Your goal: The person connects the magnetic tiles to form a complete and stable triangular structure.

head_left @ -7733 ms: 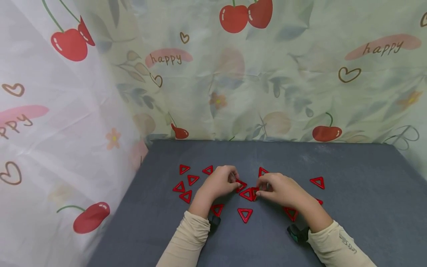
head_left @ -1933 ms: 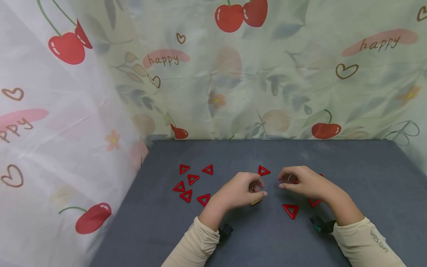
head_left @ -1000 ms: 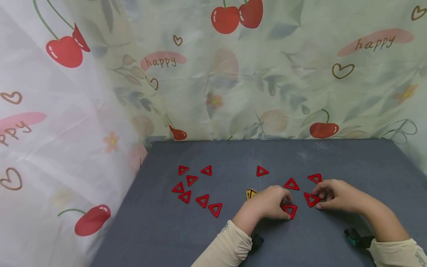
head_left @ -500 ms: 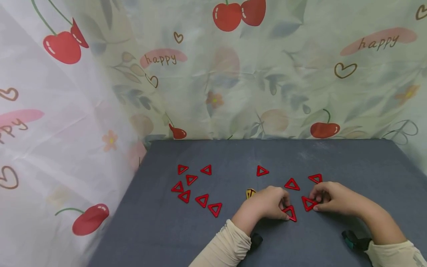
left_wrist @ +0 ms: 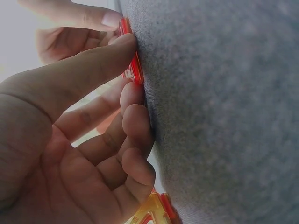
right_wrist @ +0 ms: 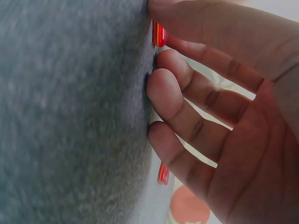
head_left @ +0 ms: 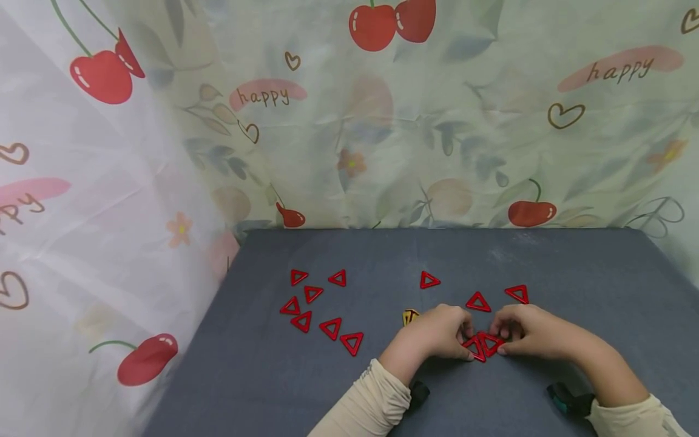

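On the dark cloth-covered table, my left hand (head_left: 437, 331) pinches a small red hollow triangle tile (head_left: 475, 347) by its left corner between thumb and fingertips. Facing it, my right hand (head_left: 537, 331) pinches a second red triangle tile (head_left: 491, 343) from the right. The two tiles meet edge to edge between the hands, lying low at the table. From the side, the left wrist view shows the thin red tile edge (left_wrist: 135, 65) under the thumb. Behind the left wrist a yellow piece (head_left: 409, 317) peeks out, mostly hidden.
Several loose red triangles (head_left: 330, 328) lie scattered at the left. One triangle (head_left: 429, 280) lies behind the left hand; two more, a nearer triangle (head_left: 478, 301) and a farther triangle (head_left: 517, 294), lie behind the right. A printed curtain (head_left: 360, 182) borders the table's back and left.
Over the last second my right hand slides its triangle leftward against the one in my left hand. Since the earliest frame, both hands have moved right from the table's middle, where the yellow piece now shows.
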{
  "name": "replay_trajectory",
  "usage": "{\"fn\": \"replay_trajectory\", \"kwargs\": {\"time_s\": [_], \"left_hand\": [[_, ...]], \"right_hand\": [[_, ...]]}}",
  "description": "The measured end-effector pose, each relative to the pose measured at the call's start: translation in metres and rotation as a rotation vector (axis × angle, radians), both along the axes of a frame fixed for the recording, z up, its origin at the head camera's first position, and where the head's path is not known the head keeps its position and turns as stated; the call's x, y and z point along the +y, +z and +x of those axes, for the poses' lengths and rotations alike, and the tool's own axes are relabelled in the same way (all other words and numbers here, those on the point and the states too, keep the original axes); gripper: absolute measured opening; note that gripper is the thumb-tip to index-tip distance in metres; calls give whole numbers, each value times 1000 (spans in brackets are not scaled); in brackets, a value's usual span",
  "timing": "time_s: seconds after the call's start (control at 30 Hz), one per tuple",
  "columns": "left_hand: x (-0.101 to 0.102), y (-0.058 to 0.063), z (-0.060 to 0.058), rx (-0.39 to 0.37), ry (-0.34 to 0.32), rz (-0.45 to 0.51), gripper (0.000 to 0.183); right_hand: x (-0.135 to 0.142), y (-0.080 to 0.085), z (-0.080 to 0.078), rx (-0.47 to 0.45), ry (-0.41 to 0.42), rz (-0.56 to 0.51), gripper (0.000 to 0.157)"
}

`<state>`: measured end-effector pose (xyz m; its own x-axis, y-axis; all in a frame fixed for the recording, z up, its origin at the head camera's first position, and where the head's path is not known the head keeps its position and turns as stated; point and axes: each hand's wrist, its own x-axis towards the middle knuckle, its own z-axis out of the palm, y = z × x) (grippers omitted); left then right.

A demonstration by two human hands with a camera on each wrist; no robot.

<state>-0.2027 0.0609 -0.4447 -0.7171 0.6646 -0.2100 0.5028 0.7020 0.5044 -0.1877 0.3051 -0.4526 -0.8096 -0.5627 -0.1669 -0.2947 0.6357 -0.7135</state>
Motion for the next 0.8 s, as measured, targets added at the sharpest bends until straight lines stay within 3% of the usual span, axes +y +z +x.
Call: {"fn": "replay_trajectory", "kwargs": {"time_s": [0.27,0.53,0.8], "left_hand": [[0,3,2,-1,-3,5,27],[0,0,1,-5,1,0,40],[0,-2,-3,17,-15,46,22]], "right_hand": [[-3,0,1,-12,10,5,23],[-4,4,1,-24,44,-35,21],[-11,7,1,8,74,-103,19]]}}
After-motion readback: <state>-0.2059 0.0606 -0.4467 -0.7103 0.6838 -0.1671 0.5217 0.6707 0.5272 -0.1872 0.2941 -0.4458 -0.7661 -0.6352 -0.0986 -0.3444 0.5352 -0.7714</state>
